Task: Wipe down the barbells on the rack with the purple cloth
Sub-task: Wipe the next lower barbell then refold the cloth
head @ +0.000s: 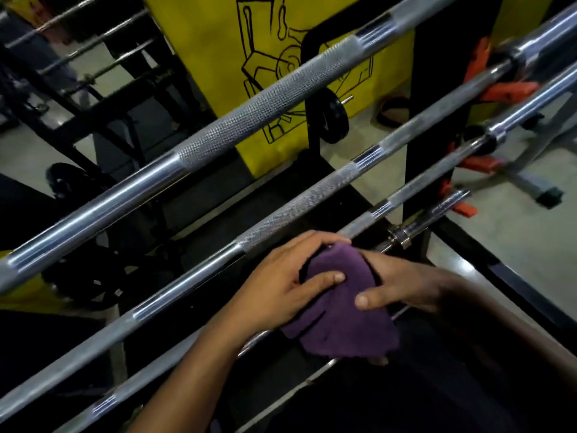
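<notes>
Several steel barbells run diagonally across the rack: a top barbell (pixel 249 110), a middle barbell (pixel 281 214) and a lower barbell (pixel 415 189). The purple cloth (pixel 340 310) is draped over the lower barbell near the bottom centre. My left hand (pixel 281 282) grips the cloth from the left, thumb on top and fingers curled over its upper edge. My right hand (pixel 402 285) holds the cloth from the right, thumb pressed onto it. The bar section under the cloth is hidden.
The black rack upright (pixel 434 126) stands at the right with orange collars (pixel 505 89) by the bar ends. A yellow panel with a drawing (pixel 218 57) is behind. A black weight plate (pixel 335 120) and further bars (pixel 93 35) sit beyond.
</notes>
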Motion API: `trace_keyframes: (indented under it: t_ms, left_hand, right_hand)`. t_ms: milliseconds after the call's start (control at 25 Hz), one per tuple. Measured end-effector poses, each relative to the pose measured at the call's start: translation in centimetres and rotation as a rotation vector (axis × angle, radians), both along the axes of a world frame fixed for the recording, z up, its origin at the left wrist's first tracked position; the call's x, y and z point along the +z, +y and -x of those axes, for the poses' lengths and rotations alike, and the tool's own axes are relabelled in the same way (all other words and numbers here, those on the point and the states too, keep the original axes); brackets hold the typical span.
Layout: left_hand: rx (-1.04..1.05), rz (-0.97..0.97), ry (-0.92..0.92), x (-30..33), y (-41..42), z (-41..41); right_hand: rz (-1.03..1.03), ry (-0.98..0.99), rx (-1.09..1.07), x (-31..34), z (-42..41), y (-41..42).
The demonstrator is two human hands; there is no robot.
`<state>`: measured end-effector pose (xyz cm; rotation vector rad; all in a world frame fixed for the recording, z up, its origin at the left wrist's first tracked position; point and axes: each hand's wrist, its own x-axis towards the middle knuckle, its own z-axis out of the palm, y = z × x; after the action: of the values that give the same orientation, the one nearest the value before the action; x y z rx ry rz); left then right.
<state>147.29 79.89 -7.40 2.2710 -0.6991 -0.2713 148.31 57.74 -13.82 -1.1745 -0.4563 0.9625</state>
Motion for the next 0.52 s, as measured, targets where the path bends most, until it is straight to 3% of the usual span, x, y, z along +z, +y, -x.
trace_keyframes:
  t_ms: [80,160,320,360,480,520]
  left_hand:
    - [-0.078,-0.041,-0.049,-0.5,-0.5,-0.2]
    - [-0.079,-0.097,-0.188,-0.9,0.2,-0.6]
    - [-0.033,-0.204,-0.486,-0.4,6.4,-1.5]
    - [-0.037,-0.202,-0.509,-0.2,8.5,-1.3]
    - [-0.076,-0.242,-0.515,-0.6,15.9,0.7]
    - [-0.086,-0.277,-0.524,-0.8,18.0,1.3]
  right_hand:
    - [0.004,0.182,-0.063,0.2,2.0,1.7]
    - [0.078,0.327,-0.311,0.3,3.4,3.3]
    - [0.247,0.351,-0.831,0.2,5.0,6.0]
    - [0.204,0.367,-0.948,0.4,5.2,6.6]
    - [-0.274,0.536,-1.211,1.0,6.0,8.6]
    - [-0.349,0.549,-1.297,1.3,5.5,9.3]
